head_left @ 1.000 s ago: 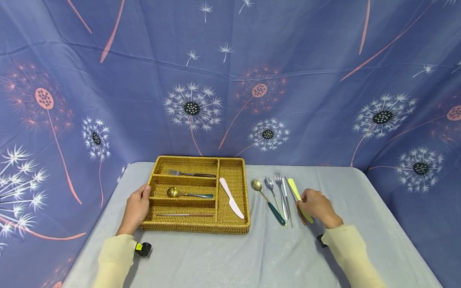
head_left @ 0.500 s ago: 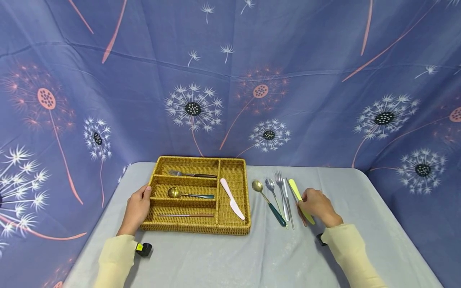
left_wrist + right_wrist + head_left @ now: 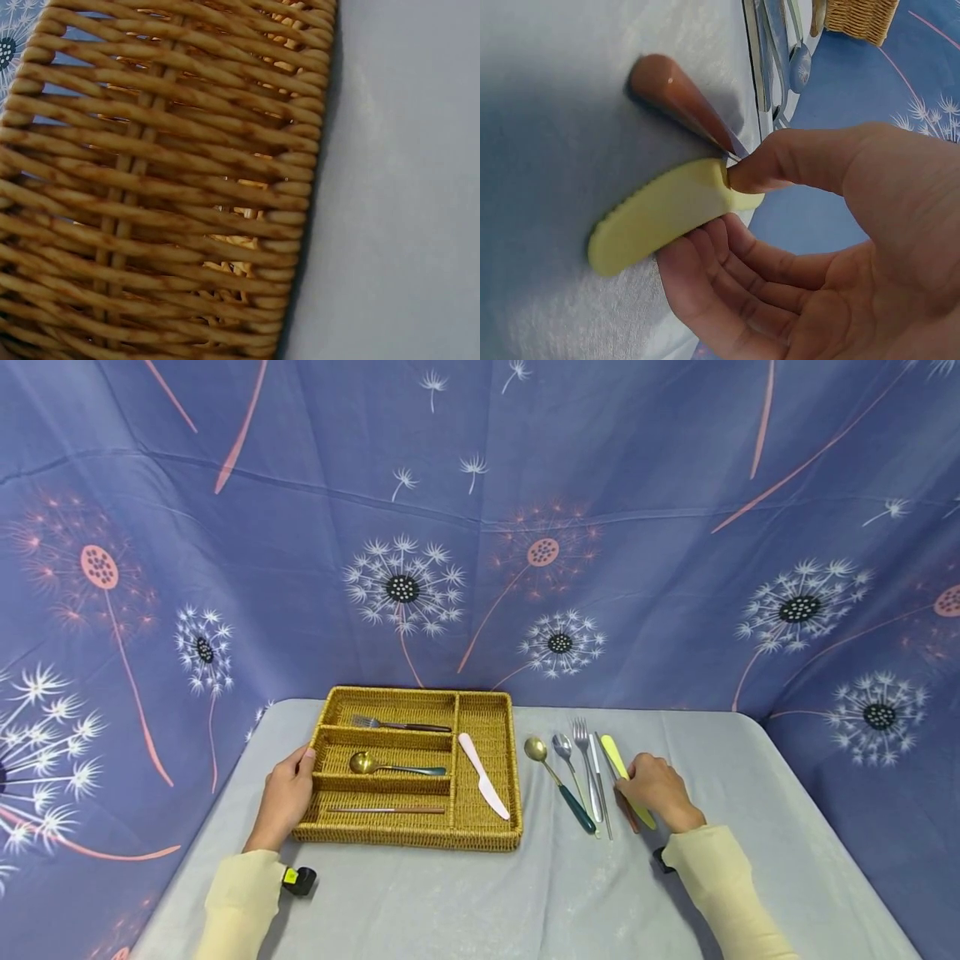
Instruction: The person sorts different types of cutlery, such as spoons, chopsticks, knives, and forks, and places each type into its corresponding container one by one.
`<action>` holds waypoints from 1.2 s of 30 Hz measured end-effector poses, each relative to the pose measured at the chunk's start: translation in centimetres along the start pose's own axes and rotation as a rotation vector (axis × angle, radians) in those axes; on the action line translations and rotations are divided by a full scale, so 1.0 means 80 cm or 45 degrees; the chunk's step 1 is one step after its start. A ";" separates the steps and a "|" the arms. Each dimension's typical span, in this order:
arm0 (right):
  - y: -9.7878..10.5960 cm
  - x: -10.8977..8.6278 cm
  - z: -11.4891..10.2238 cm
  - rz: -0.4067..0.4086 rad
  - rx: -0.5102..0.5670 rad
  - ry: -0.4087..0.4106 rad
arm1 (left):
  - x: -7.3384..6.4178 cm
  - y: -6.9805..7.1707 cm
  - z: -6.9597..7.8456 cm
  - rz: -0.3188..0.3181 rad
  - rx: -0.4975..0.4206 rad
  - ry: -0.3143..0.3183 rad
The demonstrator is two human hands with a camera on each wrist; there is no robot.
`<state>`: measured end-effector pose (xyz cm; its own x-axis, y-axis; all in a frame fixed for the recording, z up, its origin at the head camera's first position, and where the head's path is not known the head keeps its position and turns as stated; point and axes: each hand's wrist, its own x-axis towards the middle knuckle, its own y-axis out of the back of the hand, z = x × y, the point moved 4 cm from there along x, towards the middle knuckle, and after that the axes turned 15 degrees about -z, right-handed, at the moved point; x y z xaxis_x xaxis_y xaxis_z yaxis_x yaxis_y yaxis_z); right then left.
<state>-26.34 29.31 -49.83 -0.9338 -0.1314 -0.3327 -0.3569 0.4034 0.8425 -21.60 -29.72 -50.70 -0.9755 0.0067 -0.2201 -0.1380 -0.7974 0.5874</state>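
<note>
My right hand [image 3: 660, 792] pinches a yellow plastic knife [image 3: 664, 214] between thumb and fingers, around the middle of its length. In the right wrist view its serrated blade lies close over the tablecloth. Beside it is a utensil with a brown handle [image 3: 675, 94], its far part hidden behind my thumb. On the other side, my left hand [image 3: 283, 793] holds the left rim of a wicker cutlery tray [image 3: 375, 837], whose woven wall fills much of the left wrist view. The tray contains a fork [image 3: 405, 724], a gold spoon [image 3: 365, 763], a brown-handled chopstick [image 3: 412, 811] and a pink knife [image 3: 480, 777].
Between tray and right hand lie a gold spoon with green handle [image 3: 574, 807], a silver spoon [image 3: 562, 746], a fork [image 3: 582, 739] and slim metal utensils [image 3: 597, 777]. The grey cloth-covered table [image 3: 420, 910] meets a blue dandelion-print curtain [image 3: 645, 610] at the back.
My right wrist and sleeve have shifted slightly left, with the hand still at the yellow knife. The left hand, tray and other cutlery stay in place.
</note>
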 end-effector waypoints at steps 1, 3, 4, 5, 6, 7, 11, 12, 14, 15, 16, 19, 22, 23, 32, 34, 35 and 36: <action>-0.001 0.001 0.000 0.000 -0.001 -0.004 | 0.000 0.000 0.000 0.001 -0.001 0.001; -0.001 0.001 0.000 0.002 -0.011 -0.007 | -0.001 0.000 0.000 0.002 -0.003 0.001; -0.002 0.001 -0.001 0.005 -0.017 -0.011 | -0.001 0.000 0.001 0.003 -0.004 -0.001; -0.001 0.001 -0.001 0.010 -0.023 -0.013 | -0.001 0.000 0.001 0.005 -0.005 -0.003; -0.002 0.002 -0.001 0.014 -0.030 -0.020 | -0.001 0.000 0.001 0.007 -0.004 -0.006; -0.002 0.002 -0.001 0.019 -0.036 -0.024 | -0.002 0.000 0.001 0.008 -0.001 -0.009; -0.001 0.003 -0.001 0.031 -0.044 -0.037 | -0.002 0.000 0.001 0.012 0.003 -0.011; 0.000 0.003 -0.002 0.033 -0.044 -0.040 | -0.002 -0.001 0.001 0.010 0.003 -0.010; 0.000 0.004 -0.002 0.034 -0.044 -0.043 | -0.002 0.000 0.001 0.008 0.001 -0.006; 0.001 0.004 -0.003 0.034 -0.043 -0.042 | -0.001 0.000 0.001 0.005 -0.001 -0.005; 0.001 0.005 -0.003 0.034 -0.043 -0.041 | -0.001 0.000 0.001 0.004 -0.001 -0.006; 0.000 0.006 -0.003 0.033 -0.041 -0.040 | -0.001 0.001 0.001 0.002 0.002 -0.008; 0.000 0.006 -0.003 0.035 -0.041 -0.044 | -0.001 0.000 0.002 -0.001 0.004 -0.007; 0.000 0.006 -0.003 0.038 -0.041 -0.042 | -0.002 0.000 0.002 -0.005 0.002 -0.005; 0.005 0.002 -0.002 0.038 -0.036 -0.080 | -0.002 0.000 0.001 -0.001 -0.004 -0.020; 0.005 0.000 -0.002 0.040 -0.027 -0.076 | -0.002 0.001 0.001 -0.003 -0.006 -0.021; 0.005 -0.002 -0.002 0.039 -0.023 -0.078 | -0.002 0.001 0.001 -0.004 -0.006 -0.022; 0.005 -0.002 -0.002 0.040 -0.020 -0.075 | -0.002 0.001 0.001 -0.005 -0.007 -0.022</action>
<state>-26.31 29.33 -49.38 -0.9417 -0.0651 -0.3301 -0.3283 0.3919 0.8594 -21.46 -29.73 -50.59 -0.9778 0.0200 -0.2086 -0.1407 -0.8005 0.5826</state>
